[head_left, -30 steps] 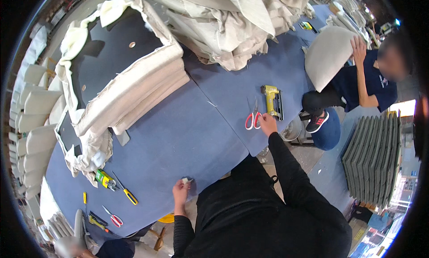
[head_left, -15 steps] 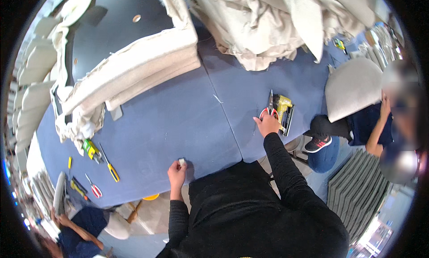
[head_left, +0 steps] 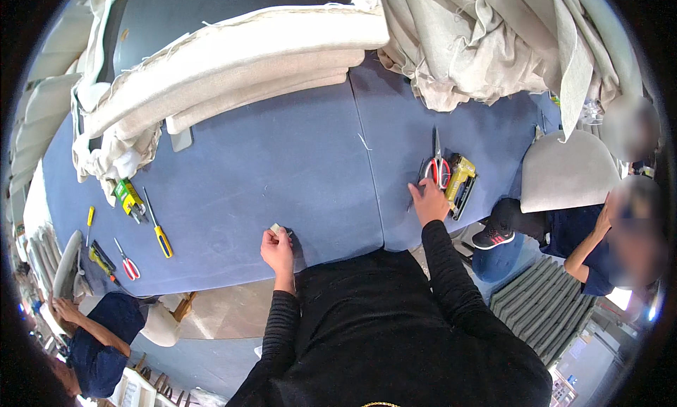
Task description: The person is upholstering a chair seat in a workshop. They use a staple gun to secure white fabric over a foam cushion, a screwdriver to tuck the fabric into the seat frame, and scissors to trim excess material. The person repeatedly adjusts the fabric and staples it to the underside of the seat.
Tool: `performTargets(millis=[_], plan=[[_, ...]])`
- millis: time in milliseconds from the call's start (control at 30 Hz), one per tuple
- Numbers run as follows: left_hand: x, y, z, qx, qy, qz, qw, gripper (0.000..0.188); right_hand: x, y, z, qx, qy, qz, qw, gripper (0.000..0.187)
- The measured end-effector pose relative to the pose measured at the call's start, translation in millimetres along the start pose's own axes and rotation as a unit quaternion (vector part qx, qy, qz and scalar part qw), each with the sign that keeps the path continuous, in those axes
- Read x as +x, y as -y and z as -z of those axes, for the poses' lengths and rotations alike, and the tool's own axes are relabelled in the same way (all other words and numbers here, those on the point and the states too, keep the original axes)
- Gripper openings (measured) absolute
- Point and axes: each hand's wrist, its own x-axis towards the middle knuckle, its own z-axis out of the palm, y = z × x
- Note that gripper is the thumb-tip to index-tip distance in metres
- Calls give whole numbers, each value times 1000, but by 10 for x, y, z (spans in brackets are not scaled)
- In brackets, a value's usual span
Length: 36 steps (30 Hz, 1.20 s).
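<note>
My left hand (head_left: pixel 278 253) is at the near edge of the blue-covered table, its thumb and fingers pinching a small whitish piece (head_left: pixel 276 229) of unclear kind. Over on the right, my right hand (head_left: pixel 430 202) is just below the red handles of a pair of scissors (head_left: pixel 438 164), fingers apart and apparently holding nothing. The scissors lie on the table with blades pointing away from me. Right beside them is a yellow and black staple gun (head_left: pixel 462 178).
An upholstered beige frame (head_left: pixel 247 44) stands at the far left, with heaped beige fabric (head_left: pixel 479 62) at the far right. Left lie a yellow-handled screwdriver (head_left: pixel 163 239), a green-and-yellow pack (head_left: pixel 130 198) and other scissors (head_left: pixel 130 267). Co-workers at both sides handle padded seats (head_left: pixel 570 171).
My view has shifted, so the table's contents sit differently. My right hand has drawn back slightly from the scissors' handles. The left still pinches the small piece.
</note>
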Motion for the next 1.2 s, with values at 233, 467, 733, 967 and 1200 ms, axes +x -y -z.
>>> performTargets(millis=[233, 467, 733, 967, 1200], plan=[[52, -77, 30, 19, 12, 9, 1000, 35, -52, 85, -427, 299, 59, -59, 951, 25], [56, -198, 29, 75, -9, -3, 997, 39, 999, 1271, -163, 187, 85, 158, 966, 21], [57, -97, -10, 61, -22, 17, 998, 39, 1257, 1803, -172, 184, 71, 139, 970, 23], [78, -95, 0, 134, -25, -14, 990, 41, 1722, 1789, -208, 115, 40, 182, 976, 20], [79, 5, -5, 143, -34, -30, 989, 42, 1831, 1779, -137, 66, 88, 225, 968, 20]])
